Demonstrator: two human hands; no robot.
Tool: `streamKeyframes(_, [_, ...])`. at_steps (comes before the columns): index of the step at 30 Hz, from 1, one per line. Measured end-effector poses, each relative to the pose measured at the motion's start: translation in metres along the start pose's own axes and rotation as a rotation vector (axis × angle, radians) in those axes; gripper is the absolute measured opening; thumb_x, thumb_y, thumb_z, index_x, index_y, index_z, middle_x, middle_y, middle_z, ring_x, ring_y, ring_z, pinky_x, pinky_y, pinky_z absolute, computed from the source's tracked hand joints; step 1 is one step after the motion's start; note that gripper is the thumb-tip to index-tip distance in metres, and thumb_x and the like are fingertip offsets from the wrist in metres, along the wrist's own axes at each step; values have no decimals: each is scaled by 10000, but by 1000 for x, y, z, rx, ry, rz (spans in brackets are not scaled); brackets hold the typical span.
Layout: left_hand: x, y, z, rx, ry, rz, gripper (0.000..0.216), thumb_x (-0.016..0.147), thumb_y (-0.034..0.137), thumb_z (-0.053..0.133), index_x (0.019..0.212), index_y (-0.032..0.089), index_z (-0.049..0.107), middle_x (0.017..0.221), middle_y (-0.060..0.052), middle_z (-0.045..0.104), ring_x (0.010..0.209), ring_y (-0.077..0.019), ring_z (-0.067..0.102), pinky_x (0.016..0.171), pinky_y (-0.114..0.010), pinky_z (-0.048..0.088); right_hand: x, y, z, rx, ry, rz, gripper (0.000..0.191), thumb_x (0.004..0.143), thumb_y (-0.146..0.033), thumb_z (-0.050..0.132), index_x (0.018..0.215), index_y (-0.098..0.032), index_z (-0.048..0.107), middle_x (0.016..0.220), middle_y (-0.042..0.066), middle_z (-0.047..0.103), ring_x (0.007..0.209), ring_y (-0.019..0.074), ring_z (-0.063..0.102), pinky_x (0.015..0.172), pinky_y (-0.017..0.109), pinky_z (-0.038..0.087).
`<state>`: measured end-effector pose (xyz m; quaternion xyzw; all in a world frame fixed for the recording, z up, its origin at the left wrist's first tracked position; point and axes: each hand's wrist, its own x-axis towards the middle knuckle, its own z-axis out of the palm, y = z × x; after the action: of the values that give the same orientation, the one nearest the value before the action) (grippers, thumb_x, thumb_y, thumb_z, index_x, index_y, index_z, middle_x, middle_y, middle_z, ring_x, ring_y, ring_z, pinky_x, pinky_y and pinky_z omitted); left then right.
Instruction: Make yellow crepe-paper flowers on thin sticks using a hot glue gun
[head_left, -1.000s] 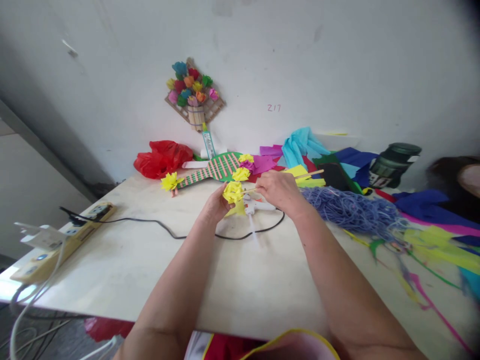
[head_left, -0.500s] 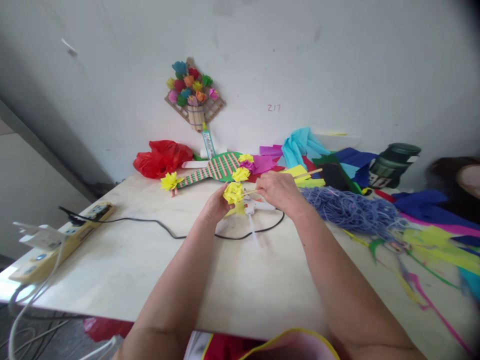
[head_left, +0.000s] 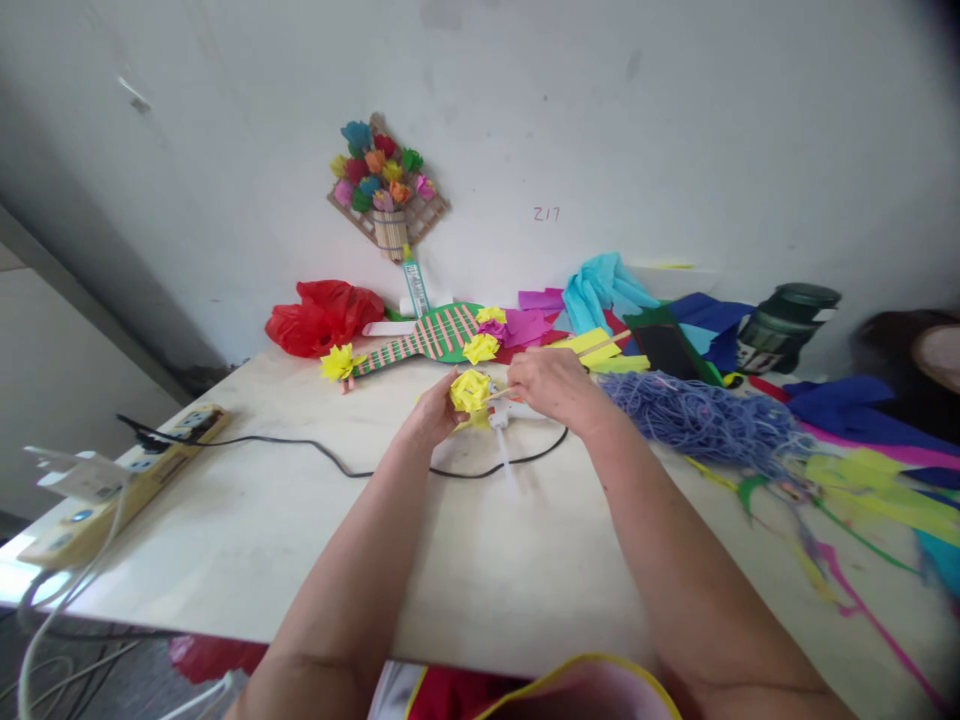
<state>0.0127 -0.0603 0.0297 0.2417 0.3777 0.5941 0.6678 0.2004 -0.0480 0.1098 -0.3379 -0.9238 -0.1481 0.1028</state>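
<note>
My left hand [head_left: 431, 413] pinches a yellow paper flower [head_left: 469, 390] above the pale table [head_left: 300, 520]. My right hand [head_left: 551, 384] grips a thin wooden stick [head_left: 604, 346] whose near end meets the flower. Just beneath both hands lies a white glue gun [head_left: 504, 420], its black cord [head_left: 330, 458] trailing left. Behind the hands rests a green and pink striped paddle-shaped craft [head_left: 435, 336] with yellow and purple paper flowers on it.
A power strip [head_left: 127, 478] sits at the table's left edge. A red plastic bag [head_left: 322, 315], coloured paper sheets [head_left: 607, 290], a heap of blue-purple string [head_left: 697, 420] and a dark jar [head_left: 780, 328] crowd the back and right. A flower craft [head_left: 386, 190] hangs on the wall.
Both hands have dropped slightly toward the table with the flower and stick. The stick's far end has tilted lower.
</note>
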Motion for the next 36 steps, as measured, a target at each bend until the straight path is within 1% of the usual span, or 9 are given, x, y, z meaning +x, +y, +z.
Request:
streamKeyframes(9, [-2,1,5,67,11,-11,392,935,371,379,923,77,638,709,-86,667,472,-105,590,275,-150,278,0,-5,-5,8,-119,26,269,889,-325,501,889,-183,730,902,92,720,828,223,640,614,278,324])
streamKeyframes(14, [-3,0,3,79,4,14,489,910,507,368,800,100,615,651,-71,641,422,-90,544,274,-151,253,1,-4,-1,39,-93,32,243,881,-319,518,887,-207,734,899,69,724,848,210,636,636,276,332])
streamKeyframes(19, [-2,-1,4,98,12,30,395,911,441,421,789,109,596,663,-65,646,448,-87,564,278,-137,238,2,-1,5,79,-49,33,205,864,-306,548,880,-219,732,902,51,723,868,190,627,656,268,338])
streamKeyframes(24, [-1,-3,5,88,52,55,375,911,422,424,762,112,574,601,-47,620,369,-89,523,261,-155,225,3,-4,7,80,-54,46,238,882,-346,520,893,-222,724,892,53,723,849,188,635,665,265,355])
streamKeyframes(27, [0,-4,6,43,99,99,357,910,412,426,765,119,570,573,-30,604,355,-94,510,272,-171,273,5,-9,8,79,-79,46,272,895,-375,491,912,-232,722,912,61,724,870,197,642,685,266,375])
streamKeyframes(29, [0,-5,7,-1,145,132,306,906,381,445,809,125,581,613,-26,626,417,-108,559,315,-181,354,6,-13,9,78,-89,56,274,897,-370,483,926,-236,719,921,63,726,879,209,649,685,271,388])
streamKeyframes(31, [0,-5,8,-65,174,142,267,908,349,445,870,128,589,682,-34,658,520,-129,619,414,-207,461,7,-17,11,74,-89,64,274,899,-356,475,942,-233,715,925,68,726,881,221,655,682,278,402])
streamKeyframes(33, [0,-6,9,-140,161,131,283,916,337,413,918,120,594,739,-60,679,616,-156,655,532,-255,527,8,-20,14,66,-87,68,279,900,-347,469,954,-221,712,929,83,724,882,227,658,690,283,415])
streamKeyframes(36, [1,-7,7,-262,73,133,325,919,322,361,994,109,594,837,-108,693,727,-194,675,637,-308,548,9,-25,16,63,-103,84,302,908,-341,449,962,-192,707,933,106,721,883,228,661,702,280,426])
